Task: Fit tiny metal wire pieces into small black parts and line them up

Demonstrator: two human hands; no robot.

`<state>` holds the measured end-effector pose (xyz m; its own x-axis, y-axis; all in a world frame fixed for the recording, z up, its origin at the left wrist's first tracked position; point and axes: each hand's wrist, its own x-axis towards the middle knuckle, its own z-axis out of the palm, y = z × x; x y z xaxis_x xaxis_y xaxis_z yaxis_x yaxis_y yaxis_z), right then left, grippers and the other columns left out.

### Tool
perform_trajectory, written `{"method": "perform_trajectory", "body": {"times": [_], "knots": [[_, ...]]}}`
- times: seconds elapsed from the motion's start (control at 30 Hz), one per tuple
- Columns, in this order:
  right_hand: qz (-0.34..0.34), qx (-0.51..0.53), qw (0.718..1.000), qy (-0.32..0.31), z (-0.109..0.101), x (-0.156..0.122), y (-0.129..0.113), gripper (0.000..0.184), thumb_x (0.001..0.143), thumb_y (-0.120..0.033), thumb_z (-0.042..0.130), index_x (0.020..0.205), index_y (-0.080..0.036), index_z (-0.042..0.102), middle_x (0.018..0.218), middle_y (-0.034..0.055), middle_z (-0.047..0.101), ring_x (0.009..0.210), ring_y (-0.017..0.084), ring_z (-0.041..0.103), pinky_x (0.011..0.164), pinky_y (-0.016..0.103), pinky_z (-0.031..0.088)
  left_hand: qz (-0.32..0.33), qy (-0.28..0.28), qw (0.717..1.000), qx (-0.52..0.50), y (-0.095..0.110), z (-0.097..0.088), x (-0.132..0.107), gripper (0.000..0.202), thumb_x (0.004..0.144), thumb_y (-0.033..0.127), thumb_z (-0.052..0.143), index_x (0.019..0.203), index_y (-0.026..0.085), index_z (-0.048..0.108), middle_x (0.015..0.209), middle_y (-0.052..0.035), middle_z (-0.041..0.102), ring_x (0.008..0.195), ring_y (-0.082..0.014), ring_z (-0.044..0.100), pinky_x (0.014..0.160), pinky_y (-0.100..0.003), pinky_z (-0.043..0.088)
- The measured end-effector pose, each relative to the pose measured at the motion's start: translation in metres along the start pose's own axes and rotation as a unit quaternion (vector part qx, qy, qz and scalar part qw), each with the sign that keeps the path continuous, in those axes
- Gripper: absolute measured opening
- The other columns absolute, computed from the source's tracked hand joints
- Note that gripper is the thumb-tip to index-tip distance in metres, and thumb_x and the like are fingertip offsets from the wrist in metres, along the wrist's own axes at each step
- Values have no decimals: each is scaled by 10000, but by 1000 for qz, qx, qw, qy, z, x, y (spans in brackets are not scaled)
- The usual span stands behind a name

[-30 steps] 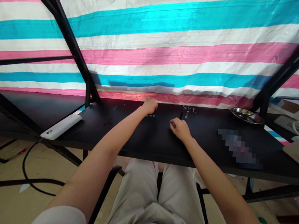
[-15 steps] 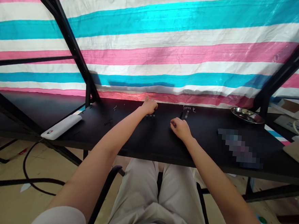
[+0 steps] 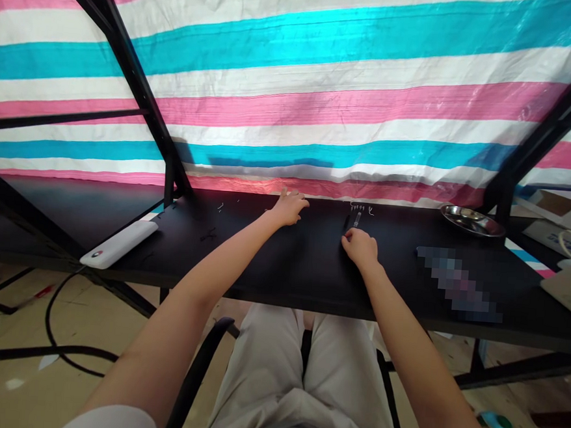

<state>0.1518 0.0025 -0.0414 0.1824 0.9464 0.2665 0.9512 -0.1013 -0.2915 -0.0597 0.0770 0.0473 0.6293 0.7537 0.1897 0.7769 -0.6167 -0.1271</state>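
Note:
My left hand (image 3: 290, 209) is over the far middle of the black table (image 3: 281, 272), palm down with its fingers apart. To its right, my right hand (image 3: 361, 247) rests on the tabletop with fingers curled together; whatever may be in them is hidden. Just beyond the right fingertips lie a small clear tube (image 3: 357, 220) and a thin black stick (image 3: 347, 222), side by side. Behind these, several tiny white curved pieces (image 3: 361, 208) form a short row.
A white oblong device (image 3: 120, 244) with a cable lies at the left. Thin black scraps (image 3: 208, 235) are left of my arm. On the right are a shiny metal dish (image 3: 473, 221) and a blurred-out flat object (image 3: 456, 283). Black frame bars (image 3: 129, 76) rise before a striped sheet.
My right hand has shifted right, closer to the clear tube. My left hand has moved slightly right and its fingers have spread; the small clear pieces beneath it no longer show.

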Motion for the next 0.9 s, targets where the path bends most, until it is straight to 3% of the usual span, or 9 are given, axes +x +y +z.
{"method": "perform_trajectory", "body": {"times": [0.2,0.37,0.57,0.9], "knots": [[85,14,996,0,3,9,9,342,811,-354,497,1053,-136,600,1075,145,605,1007,271,556,782,368,407,-6,132,985,-109,42,17,-28,274,821,197,553,1088,237,598,1116,-49,598,1082,-219,473,911,-412,254],[123,29,992,-6,7,22,11,504,768,-500,549,1099,-123,590,1135,169,577,1077,309,520,853,423,398,-18,178,969,-172,68,48,-43,232,854,197,498,1054,244,606,1068,-22,632,1020,-181,506,879,-383,255],[155,48,986,-33,8,43,11,570,702,-556,610,1088,-137,596,1129,157,596,1088,310,527,868,431,393,-59,193,957,-207,69,59,-51,220,858,187,476,1013,240,623,1002,-18,655,960,-170,528,860,-368,266],[155,58,986,-13,16,58,6,448,741,-514,593,1031,-172,615,1055,121,642,1036,268,562,850,390,377,-80,206,947,-232,65,60,-53,208,830,169,502,980,239,627,908,-2,661,926,-166,536,861,-366,271]]}}
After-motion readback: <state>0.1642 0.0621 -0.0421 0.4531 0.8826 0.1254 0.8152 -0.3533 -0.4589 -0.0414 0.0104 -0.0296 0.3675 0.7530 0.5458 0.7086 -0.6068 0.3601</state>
